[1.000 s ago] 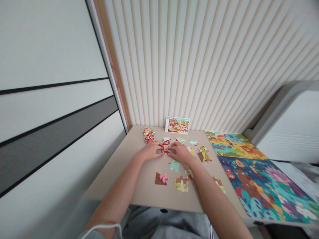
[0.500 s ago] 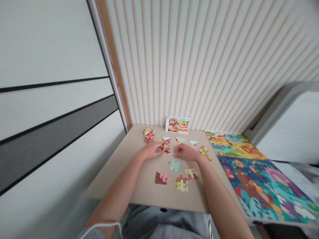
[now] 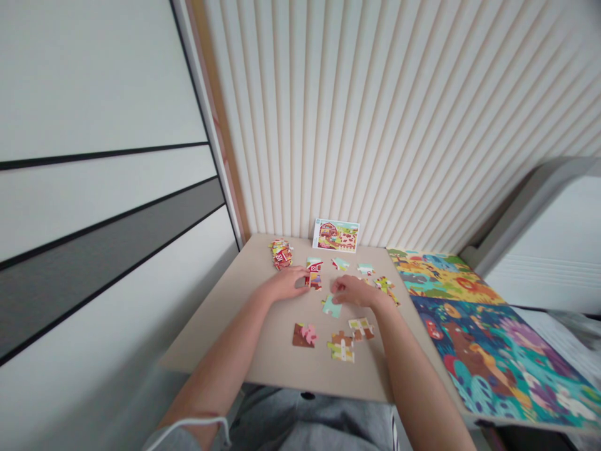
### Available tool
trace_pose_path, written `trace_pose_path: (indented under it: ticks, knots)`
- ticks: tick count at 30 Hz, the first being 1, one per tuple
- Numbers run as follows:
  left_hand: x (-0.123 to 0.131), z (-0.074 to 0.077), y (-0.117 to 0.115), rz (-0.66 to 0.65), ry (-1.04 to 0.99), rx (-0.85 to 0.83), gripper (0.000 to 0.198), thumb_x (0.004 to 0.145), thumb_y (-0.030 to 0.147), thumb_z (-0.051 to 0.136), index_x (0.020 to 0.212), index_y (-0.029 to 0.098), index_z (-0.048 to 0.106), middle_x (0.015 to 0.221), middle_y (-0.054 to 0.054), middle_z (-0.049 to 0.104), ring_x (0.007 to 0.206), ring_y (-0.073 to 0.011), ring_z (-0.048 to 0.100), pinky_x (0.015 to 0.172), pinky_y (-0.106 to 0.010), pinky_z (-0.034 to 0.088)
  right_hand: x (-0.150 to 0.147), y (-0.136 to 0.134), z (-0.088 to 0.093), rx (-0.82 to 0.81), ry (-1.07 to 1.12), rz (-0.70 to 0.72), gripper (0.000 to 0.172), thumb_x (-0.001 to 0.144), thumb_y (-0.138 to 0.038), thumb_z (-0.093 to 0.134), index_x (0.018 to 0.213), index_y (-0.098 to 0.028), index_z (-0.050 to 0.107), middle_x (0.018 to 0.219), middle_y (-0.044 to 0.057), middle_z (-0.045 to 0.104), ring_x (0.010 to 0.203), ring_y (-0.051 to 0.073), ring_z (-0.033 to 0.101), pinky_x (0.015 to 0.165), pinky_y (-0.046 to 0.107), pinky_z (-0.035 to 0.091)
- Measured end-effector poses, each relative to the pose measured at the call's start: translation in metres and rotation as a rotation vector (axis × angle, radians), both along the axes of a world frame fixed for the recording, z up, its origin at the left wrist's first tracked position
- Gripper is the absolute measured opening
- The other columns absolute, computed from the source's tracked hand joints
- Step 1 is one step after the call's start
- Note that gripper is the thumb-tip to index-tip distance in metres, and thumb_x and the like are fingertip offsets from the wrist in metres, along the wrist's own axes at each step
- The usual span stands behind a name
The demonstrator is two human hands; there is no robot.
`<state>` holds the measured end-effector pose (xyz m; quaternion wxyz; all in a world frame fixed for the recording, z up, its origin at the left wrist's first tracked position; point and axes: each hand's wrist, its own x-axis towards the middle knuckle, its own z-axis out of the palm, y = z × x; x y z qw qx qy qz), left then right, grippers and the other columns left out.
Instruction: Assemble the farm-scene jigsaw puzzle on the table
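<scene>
My left hand (image 3: 287, 284) lies at the left edge of a small joined group of red barn puzzle pieces (image 3: 315, 267). Its thumb and fingers are apart, with the fingertips against the pieces. To the right, my right hand (image 3: 353, 291) has its fingers curled down on a light blue puzzle piece (image 3: 333, 308), which is partly covered by the fingertips. Beyond the hands lie a blue-green piece (image 3: 340, 264) and a pale piece (image 3: 365, 269). A yellow-green giraffe-like group of pieces (image 3: 385, 288) is beside my right wrist.
A picture card (image 3: 336, 235) leans on the pleated wall. A heap of pieces (image 3: 281, 254) sits at the back left. Nearer me are a brown-and-pink piece pair (image 3: 299, 336), brown-green pieces (image 3: 342, 348) and fence pieces (image 3: 361, 329). Two finished puzzles (image 3: 498, 357) lie right.
My right hand has come down and nearer onto the light blue piece, which has shifted slightly up and right. My left hand stays by the barn pieces.
</scene>
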<state>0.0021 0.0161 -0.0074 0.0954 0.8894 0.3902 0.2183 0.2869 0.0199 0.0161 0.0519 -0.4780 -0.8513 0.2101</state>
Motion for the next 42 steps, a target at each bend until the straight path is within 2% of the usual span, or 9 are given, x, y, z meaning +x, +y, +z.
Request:
trace_pose_path:
  ticks: [7, 13, 17, 20, 24, 28, 32, 37, 42]
  knots:
    - [0.000, 0.001, 0.000, -0.013, 0.005, 0.018, 0.036, 0.088, 0.035, 0.066, 0.123, 0.023, 0.066, 0.131, -0.007, 0.065, 0.121, -0.0235, 0.061, 0.109, -0.035, 0.043, 0.016, 0.006, 0.003, 0.128, -0.114, -0.236, 0.020, 0.079, -0.033, 0.077, 0.097, -0.025, 0.075, 0.099, 0.007, 0.073, 0.092, 0.026, 0.066, 0.082, 0.035, 0.044]
    - [0.001, 0.002, 0.000, -0.014, 0.015, 0.004, 0.037, 0.089, 0.035, 0.066, 0.123, 0.023, 0.066, 0.132, -0.008, 0.065, 0.121, -0.0240, 0.060, 0.109, -0.035, 0.043, 0.011, -0.001, 0.013, 0.274, -0.164, -0.282, 0.018, 0.084, -0.035, 0.071, 0.096, -0.022, 0.073, 0.106, 0.010, 0.071, 0.099, 0.028, 0.064, 0.088, 0.039, 0.040]
    - [0.001, 0.004, -0.001, -0.023, 0.016, 0.010, 0.036, 0.088, 0.034, 0.066, 0.121, 0.022, 0.066, 0.131, -0.008, 0.065, 0.120, -0.0236, 0.061, 0.108, -0.035, 0.044, 0.002, -0.005, 0.020, 0.346, -0.064, -0.231, 0.024, 0.095, -0.039, 0.055, 0.095, -0.022, 0.072, 0.102, 0.008, 0.072, 0.097, 0.024, 0.064, 0.084, 0.034, 0.039]
    - [0.001, 0.004, -0.002, -0.024, 0.017, 0.011, 0.036, 0.089, 0.035, 0.065, 0.122, 0.022, 0.066, 0.131, -0.008, 0.065, 0.120, -0.0237, 0.061, 0.108, -0.035, 0.044, -0.001, -0.004, 0.021, 0.435, 0.019, -0.269, 0.028, 0.098, -0.038, 0.050, 0.092, -0.021, 0.071, 0.098, 0.008, 0.073, 0.096, 0.023, 0.064, 0.083, 0.032, 0.039]
    - [0.001, 0.003, -0.002, -0.023, 0.012, 0.016, 0.037, 0.089, 0.035, 0.065, 0.123, 0.022, 0.065, 0.131, -0.008, 0.064, 0.120, -0.0234, 0.061, 0.108, -0.034, 0.044, 0.003, 0.002, 0.021, 0.521, 0.182, -0.372, 0.028, 0.096, -0.037, 0.049, 0.089, -0.021, 0.071, 0.092, 0.008, 0.074, 0.091, 0.023, 0.065, 0.081, 0.032, 0.040]
    - [0.000, 0.001, 0.000, -0.021, 0.014, 0.024, 0.036, 0.089, 0.036, 0.064, 0.123, 0.022, 0.065, 0.131, -0.008, 0.064, 0.119, -0.0234, 0.061, 0.107, -0.034, 0.044, 0.012, 0.011, 0.021, 0.586, 0.445, -0.543, 0.034, 0.094, -0.041, 0.047, 0.090, -0.018, 0.072, 0.090, 0.011, 0.075, 0.084, 0.024, 0.066, 0.077, 0.031, 0.043]
    - [0.001, -0.001, 0.001, -0.007, 0.017, 0.029, 0.037, 0.088, 0.036, 0.065, 0.122, 0.022, 0.065, 0.129, -0.008, 0.065, 0.118, -0.0238, 0.062, 0.107, -0.035, 0.045, 0.033, 0.017, 0.028, 0.547, 0.627, -0.653, 0.041, 0.089, -0.048, 0.050, 0.089, -0.015, 0.073, 0.085, 0.012, 0.075, 0.077, 0.024, 0.067, 0.072, 0.032, 0.045]
    - [0.001, 0.000, 0.000, -0.007, 0.023, 0.034, 0.035, 0.088, 0.036, 0.065, 0.121, 0.022, 0.066, 0.130, -0.008, 0.065, 0.119, -0.0239, 0.061, 0.106, -0.035, 0.045, 0.084, 0.017, 0.033, 0.569, 0.480, -0.736, 0.040, 0.085, -0.050, 0.054, 0.086, -0.015, 0.075, 0.082, 0.012, 0.075, 0.076, 0.026, 0.067, 0.071, 0.034, 0.044]
    - [0.002, 0.002, -0.002, -0.008, 0.021, 0.038, 0.037, 0.089, 0.035, 0.064, 0.124, 0.023, 0.065, 0.130, -0.008, 0.064, 0.120, -0.0235, 0.060, 0.107, -0.034, 0.045, 0.130, 0.005, 0.011, 0.534, 0.364, -0.833, 0.042, 0.085, -0.049, 0.054, 0.089, -0.014, 0.077, 0.082, 0.012, 0.075, 0.075, 0.026, 0.066, 0.068, 0.034, 0.044]
